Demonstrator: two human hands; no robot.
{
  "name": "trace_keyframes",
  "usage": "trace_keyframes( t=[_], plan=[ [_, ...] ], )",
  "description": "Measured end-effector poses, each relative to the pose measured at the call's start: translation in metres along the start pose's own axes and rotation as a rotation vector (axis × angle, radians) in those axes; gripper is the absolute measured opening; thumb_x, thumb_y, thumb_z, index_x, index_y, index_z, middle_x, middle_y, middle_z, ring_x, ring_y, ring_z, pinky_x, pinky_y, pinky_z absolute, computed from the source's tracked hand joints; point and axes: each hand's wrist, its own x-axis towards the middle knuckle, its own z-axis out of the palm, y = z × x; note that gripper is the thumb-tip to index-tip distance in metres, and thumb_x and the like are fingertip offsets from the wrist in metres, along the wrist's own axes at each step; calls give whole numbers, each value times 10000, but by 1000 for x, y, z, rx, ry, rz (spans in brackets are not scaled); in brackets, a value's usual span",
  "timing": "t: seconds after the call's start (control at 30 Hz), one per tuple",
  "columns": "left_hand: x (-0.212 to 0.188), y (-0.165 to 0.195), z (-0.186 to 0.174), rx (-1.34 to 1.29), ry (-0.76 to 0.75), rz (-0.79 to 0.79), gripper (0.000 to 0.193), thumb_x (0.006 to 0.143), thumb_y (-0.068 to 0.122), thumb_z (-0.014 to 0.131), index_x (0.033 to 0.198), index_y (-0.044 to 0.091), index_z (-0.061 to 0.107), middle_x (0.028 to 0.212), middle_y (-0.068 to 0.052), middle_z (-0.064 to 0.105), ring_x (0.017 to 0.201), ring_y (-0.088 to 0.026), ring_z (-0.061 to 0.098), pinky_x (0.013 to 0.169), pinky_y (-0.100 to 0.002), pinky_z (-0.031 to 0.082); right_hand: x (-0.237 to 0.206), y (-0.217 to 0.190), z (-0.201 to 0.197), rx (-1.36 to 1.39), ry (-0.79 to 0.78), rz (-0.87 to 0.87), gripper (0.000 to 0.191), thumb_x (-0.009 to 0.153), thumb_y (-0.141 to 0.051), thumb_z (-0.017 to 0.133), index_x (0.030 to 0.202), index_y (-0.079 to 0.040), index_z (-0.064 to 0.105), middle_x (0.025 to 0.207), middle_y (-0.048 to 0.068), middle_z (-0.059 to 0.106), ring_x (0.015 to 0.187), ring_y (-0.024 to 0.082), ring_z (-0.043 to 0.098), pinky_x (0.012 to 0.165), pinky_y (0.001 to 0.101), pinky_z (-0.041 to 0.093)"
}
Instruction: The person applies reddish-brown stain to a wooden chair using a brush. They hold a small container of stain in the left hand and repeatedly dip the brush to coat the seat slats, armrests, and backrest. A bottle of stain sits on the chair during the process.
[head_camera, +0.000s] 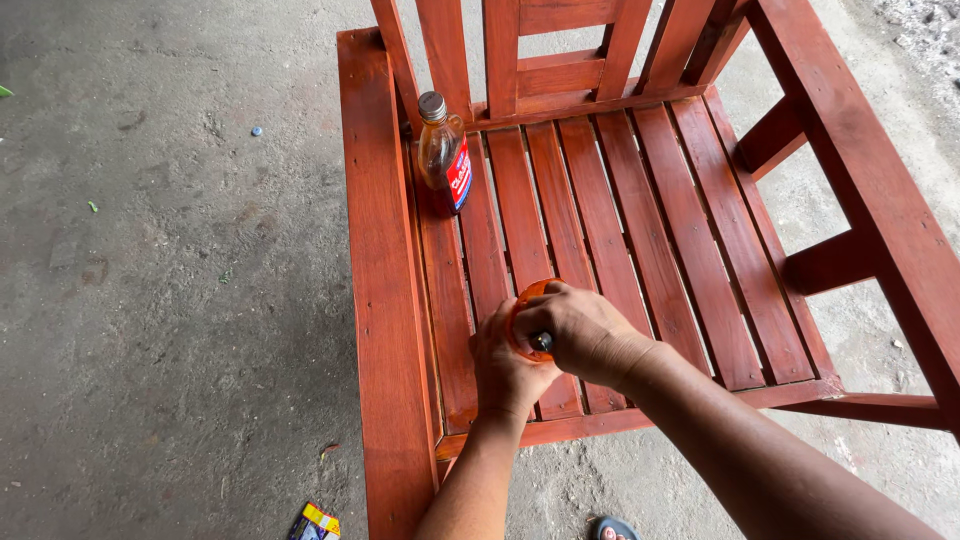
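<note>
Both hands meet over the front of the slatted seat (640, 230) of a red-stained wooden chair. The left hand (508, 368) is wrapped around the side of a small orange container (519, 312), fingers closed on it from below and from the person's left. The right hand (583, 332) sits on top, closed around a short dark-tipped tool (541, 342) that points down into the container; what kind of tool it is cannot be told, since the fist hides most of it. The container lies directly under the right grip and inside the left one, so both hands touch it, the left carrying it and the right working at its mouth. Its long axis appears to run roughly toward the camera, upright or slightly tilted; only the orange rim shows. Away from the grip, toward the chair back and to the left, a glass bottle (443, 155) with a metal cap and a red label stands upright on the slats against the left armrest (378, 250), well apart from both hands, nearer the left hand's side. Beyond the armrest lies bare concrete floor (170, 260), with a small coloured wrapper (314, 523) near the bottom edge.
</note>
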Motion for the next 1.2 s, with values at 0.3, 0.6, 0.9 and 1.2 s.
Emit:
trace_keyframes(
  t=[0.3, 0.6, 0.9, 1.2],
  plan=[
    [0, 0, -16, -79, 75, -71, 858, 494, 264, 991, 1234, 133, 577, 1249, -116, 610, 1205, -303, 581, 1056, -451, 496, -23, -10, -42, 100, 174, -7, 85, 821, -125, 767, 906, -133, 769, 1039, 28, 777, 998, 232, 727, 858, 359, 587],
    [2, 21, -27, -292, 24, -57, 818, 549, 250, 969, 1250, 126, 566, 1228, -71, 626, 1139, -263, 673, 993, -381, 583, -45, 38, -41, 924, 432, 271, 110, 853, -30, 744, 924, -86, 681, 1068, 104, 761, 1001, 227, 737, 941, 431, 602],
    [-4, 17, -36, -202, -73, 50, 998, 510, 271, 997, 1346, 131, 469, 1293, -112, 580, 1220, -305, 617, 1041, -428, 538, -85, 81, -8, 1881, 707, 495, 105, 992, -139, 632, 1090, -100, 635, 1115, 88, 736, 1044, 228, 707, 967, 479, 573],
    [22, 23, -68, -118, 42, -48, 1037, 530, 295, 987, 1384, 104, 431, 1320, -129, 550, 1245, -304, 580, 1074, -432, 505, -124, 94, 32, 1935, 708, 636, 156, 981, -191, 671, 1052, -93, 573, 1116, 88, 702, 1090, 213, 697, 1000, 431, 586]
  ],
)
